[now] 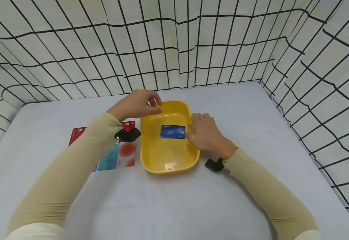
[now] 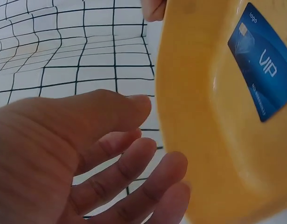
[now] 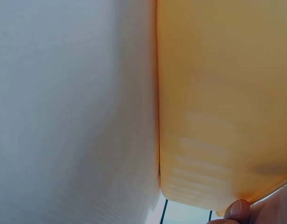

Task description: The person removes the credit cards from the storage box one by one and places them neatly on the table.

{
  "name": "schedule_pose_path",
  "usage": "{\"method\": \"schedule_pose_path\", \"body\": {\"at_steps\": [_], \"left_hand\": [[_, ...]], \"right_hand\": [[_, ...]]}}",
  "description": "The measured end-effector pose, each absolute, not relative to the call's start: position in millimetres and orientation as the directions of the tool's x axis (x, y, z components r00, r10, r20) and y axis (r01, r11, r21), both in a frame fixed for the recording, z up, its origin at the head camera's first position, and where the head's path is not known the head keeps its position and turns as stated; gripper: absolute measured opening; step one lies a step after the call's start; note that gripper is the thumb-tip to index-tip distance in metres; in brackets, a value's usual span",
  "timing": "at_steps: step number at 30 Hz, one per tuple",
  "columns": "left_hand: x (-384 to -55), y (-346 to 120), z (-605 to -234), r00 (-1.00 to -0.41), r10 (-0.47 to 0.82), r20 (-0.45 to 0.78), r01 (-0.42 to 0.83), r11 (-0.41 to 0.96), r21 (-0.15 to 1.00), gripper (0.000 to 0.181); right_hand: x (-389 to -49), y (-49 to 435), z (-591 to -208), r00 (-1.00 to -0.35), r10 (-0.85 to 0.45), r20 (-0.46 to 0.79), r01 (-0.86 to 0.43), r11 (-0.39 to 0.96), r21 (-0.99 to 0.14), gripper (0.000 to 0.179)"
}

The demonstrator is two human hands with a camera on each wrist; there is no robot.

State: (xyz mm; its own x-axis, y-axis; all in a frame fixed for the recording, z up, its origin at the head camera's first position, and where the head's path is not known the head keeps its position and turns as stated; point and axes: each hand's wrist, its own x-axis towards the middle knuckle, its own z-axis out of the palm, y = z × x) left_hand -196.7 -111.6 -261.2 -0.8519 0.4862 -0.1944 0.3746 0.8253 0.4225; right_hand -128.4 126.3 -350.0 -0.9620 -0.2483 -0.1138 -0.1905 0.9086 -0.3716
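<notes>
A yellow plastic tray [image 1: 162, 160] with rounded corners sits on the white surface, and a blue VIP card [image 1: 172, 131] lies flat inside it. My right hand [image 1: 206, 135] grips the tray's right rim, thumb over the inside and fingers outside; the right wrist view shows the fingertips [image 3: 237, 210] at the rim. Near the far left corner of the tray is my left hand [image 1: 138, 104], its fingers loosely bent. Nothing lies between its thumb and fingers in the left wrist view.
Several cards lie left of the tray, partly hidden by my left arm: a red card [image 1: 77, 134], a light-blue card [image 1: 107, 159] and a white card with red circles [image 1: 127, 150] among them. Black wire grid panels [image 1: 150, 51] stand along the back and both sides.
</notes>
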Motion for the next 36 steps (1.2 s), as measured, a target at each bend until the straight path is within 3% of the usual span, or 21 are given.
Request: {"method": "schedule_pose_path", "body": {"at_steps": [7,36], "left_hand": [[-205.9,-93.4,-282.9,-0.803,0.543,-0.245,0.397,0.795,0.46,0.037],[-212.7,-76.6,-331.5,-0.733,0.605,-0.311,0.373,0.74,0.56,0.036]], "right_hand": [[-130.2,127.6,-351.3,-0.963,-0.241,-0.121,-0.182,0.912,-0.368,0.036],[-129.6,126.2,-352.4,-0.963,-0.248,-0.103,-0.199,0.918,-0.344,0.03]]}}
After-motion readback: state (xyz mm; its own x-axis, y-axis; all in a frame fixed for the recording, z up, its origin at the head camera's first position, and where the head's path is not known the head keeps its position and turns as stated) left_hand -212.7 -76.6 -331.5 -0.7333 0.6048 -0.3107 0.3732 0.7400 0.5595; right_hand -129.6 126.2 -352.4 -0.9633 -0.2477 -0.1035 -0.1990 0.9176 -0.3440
